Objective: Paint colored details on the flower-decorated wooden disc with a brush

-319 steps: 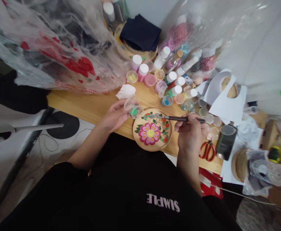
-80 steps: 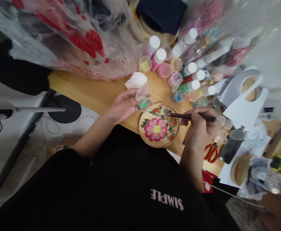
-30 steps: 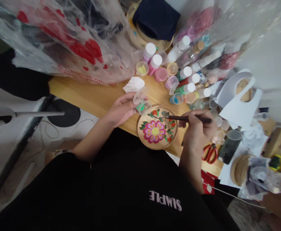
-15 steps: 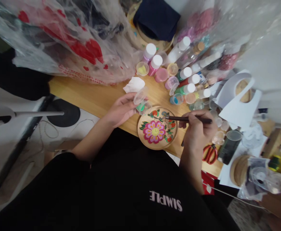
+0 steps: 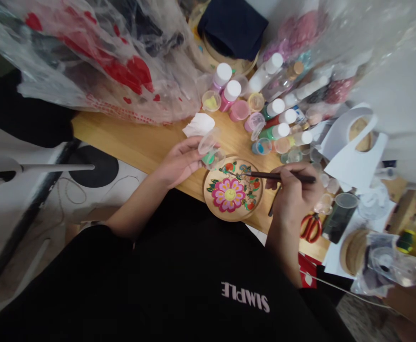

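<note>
My left hand (image 5: 184, 160) holds a small clear paint cup (image 5: 213, 159) with green paint in it, its lid flipped up, beside the upper left rim of a round wooden plaque (image 5: 213, 207). On the plaque is a pink flower (image 5: 228, 194) with a yellow centre, ringed by green leaves and red-orange shapes. A dark-handled paintbrush (image 5: 272, 176) is pinched in my right hand (image 5: 295, 190). It lies nearly level over the plaque, tip pointing left above the upper leaves; whether the bristles touch the wood I cannot tell.
Several white-capped paint bottles (image 5: 232, 90) and open paint cups (image 5: 239, 110) stand behind the plaque. A crumpled white tissue (image 5: 199, 125) lies near my left hand. Red-handled scissors (image 5: 311, 228) and a dark phone (image 5: 336, 223) are at right. A plastic bag (image 5: 122, 61) fills the back left.
The brush has shifted very slightly right with my right hand. My left hand and the paint cup stay in place.
</note>
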Tool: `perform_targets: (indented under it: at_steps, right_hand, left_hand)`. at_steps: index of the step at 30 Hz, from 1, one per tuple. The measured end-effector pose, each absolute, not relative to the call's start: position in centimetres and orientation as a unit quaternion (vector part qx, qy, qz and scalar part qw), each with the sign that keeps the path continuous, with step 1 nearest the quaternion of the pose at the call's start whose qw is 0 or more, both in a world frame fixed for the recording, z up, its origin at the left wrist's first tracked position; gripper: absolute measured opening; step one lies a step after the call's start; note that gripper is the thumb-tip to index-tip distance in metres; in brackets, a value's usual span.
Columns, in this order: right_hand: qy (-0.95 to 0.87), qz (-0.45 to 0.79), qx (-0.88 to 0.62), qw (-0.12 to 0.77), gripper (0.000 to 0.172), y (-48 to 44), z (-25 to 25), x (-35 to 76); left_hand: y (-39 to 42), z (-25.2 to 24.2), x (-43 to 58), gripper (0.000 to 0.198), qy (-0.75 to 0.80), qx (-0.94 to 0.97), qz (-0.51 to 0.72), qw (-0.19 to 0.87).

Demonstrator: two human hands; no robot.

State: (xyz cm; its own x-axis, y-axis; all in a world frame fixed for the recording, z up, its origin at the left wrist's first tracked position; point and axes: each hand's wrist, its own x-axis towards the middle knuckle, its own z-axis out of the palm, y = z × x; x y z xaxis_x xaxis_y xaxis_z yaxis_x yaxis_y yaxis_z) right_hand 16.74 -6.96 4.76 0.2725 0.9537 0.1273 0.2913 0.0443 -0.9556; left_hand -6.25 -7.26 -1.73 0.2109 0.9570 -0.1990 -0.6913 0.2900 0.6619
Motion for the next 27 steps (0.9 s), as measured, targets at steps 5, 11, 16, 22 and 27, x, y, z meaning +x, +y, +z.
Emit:
perform_targets:
  at_steps: [5, 11, 16, 22, 27]
  right_hand:
    - [-0.506, 0.323, -0.611, 0.516, 0.007, -7.01, 4.86, 16.62]
    - [-0.513, 0.326, -0.603, 0.517, 0.007, -7.08, 4.88, 16.61]
    - [-0.521, 0.318, -0.607, 0.508, 0.007, -7.16, 4.86, 16.65]
    - [-0.514, 0.33, -0.597, 0.519, 0.007, -7.06, 4.85, 16.61]
    - [-0.509, 0.328, -0.601, 0.521, 0.007, -7.02, 4.78, 16.65]
  left_hand:
    - [-7.23, -1.59, -6.19, 0.031, 0.299, 0.22, 0.558, 0.743]
    - [-7.13, -1.32, -6.08, 0.031, 0.292, 0.233, 0.561, 0.739]
    - [-7.13, -1.26, -6.09, 0.031, 0.303, 0.229, 0.553, 0.741]
    - [-7.19, -1.38, -6.11, 0.032, 0.293, 0.227, 0.56, 0.741]
    - [-7.27, -1.62, -6.16, 0.029, 0.31, 0.223, 0.559, 0.736]
